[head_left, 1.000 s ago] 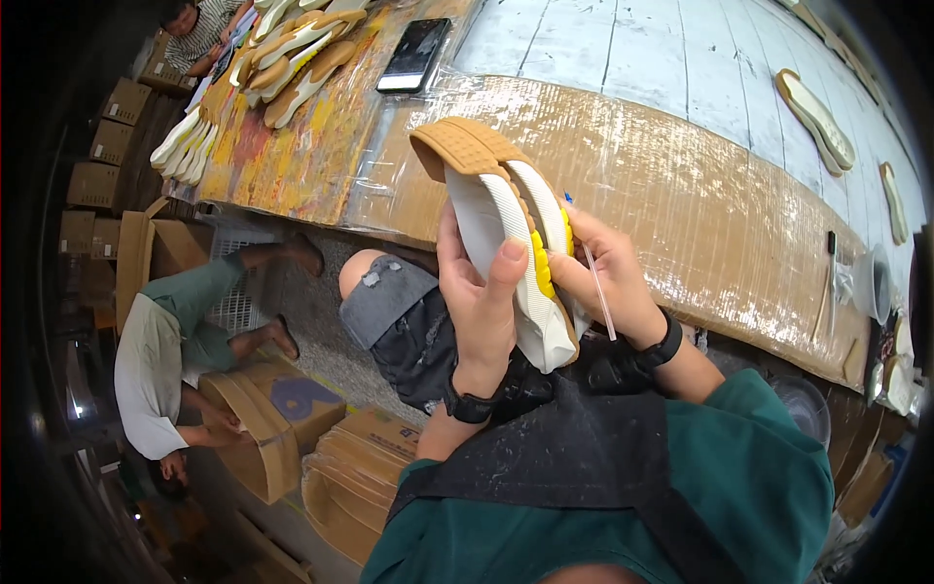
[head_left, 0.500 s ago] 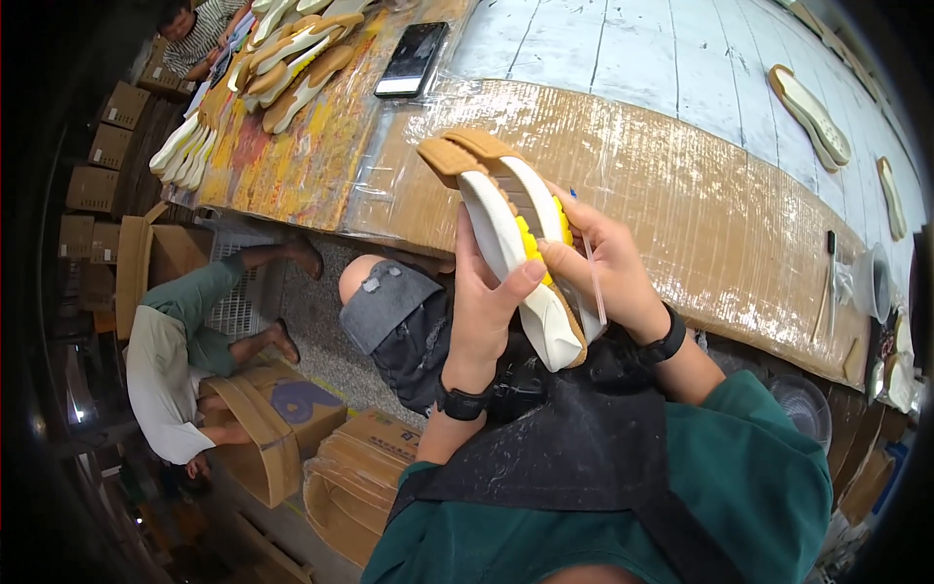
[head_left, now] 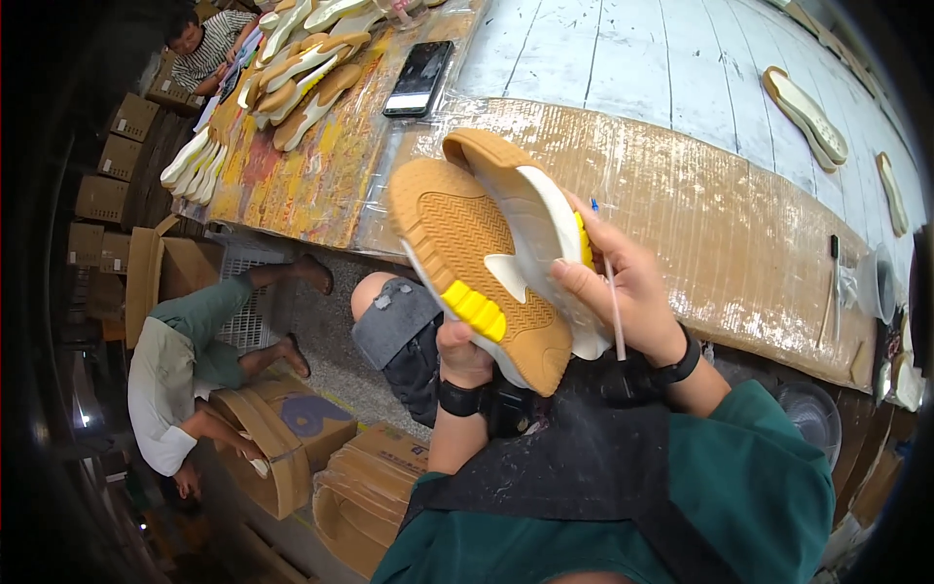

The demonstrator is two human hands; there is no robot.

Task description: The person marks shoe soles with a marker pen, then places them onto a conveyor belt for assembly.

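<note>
Two shoe soles are in my hands above my lap, at the table's near edge. My left hand (head_left: 464, 356) grips the nearer shoe sole (head_left: 457, 219), its tan patterned tread facing up, with a yellow block on its side. My right hand (head_left: 623, 282) is closed around the second shoe sole (head_left: 559, 209), which stands on edge behind the first and shows its white side wall and a yellow patch. A thin pale stick (head_left: 615, 310) with a blue tip also sits in my right hand. The fingers of my left hand are mostly hidden beneath the sole.
A phone (head_left: 418, 78) lies on the paint-stained table beside piled soles (head_left: 302, 78). Two single soles rest on the white surface at right, one a white sole (head_left: 806, 117). A plastic cup (head_left: 876, 282) stands far right. A person (head_left: 185, 360) bends over a cardboard box (head_left: 277, 457) at left.
The nearer sole has turned from edge-on to tread up and moved left, away from the other. My left hand has shifted down and left with it. The bending person's hand now holds something pale.
</note>
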